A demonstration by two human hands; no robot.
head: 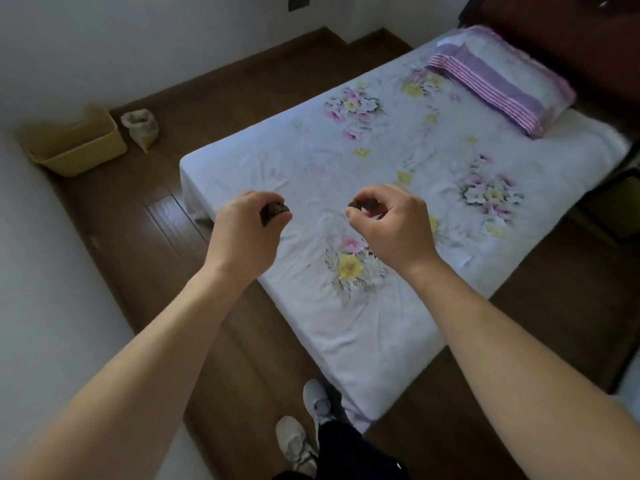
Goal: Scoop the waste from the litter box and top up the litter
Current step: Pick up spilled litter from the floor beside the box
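bed (pixel 398 174) below hands pinching clumps (pixel 274 210)

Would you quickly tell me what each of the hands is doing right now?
Left hand: closed on a dark brown clump.
Right hand: pinching a smaller dark brown clump.

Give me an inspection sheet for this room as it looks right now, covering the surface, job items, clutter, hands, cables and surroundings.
Surface: bed with flowered sheet, wood floor around it.
Job's things: yellow litter box in the far corner; open litter bag beside it; no scoop seen.
Clutter: striped pillow at the bed's head.
Hands: left hand shut on a brown lump; right hand pinching a smaller brown piece.
Cables: nothing seen.
Surroundings: white walls, wall outlet, person's shoes on the floor.
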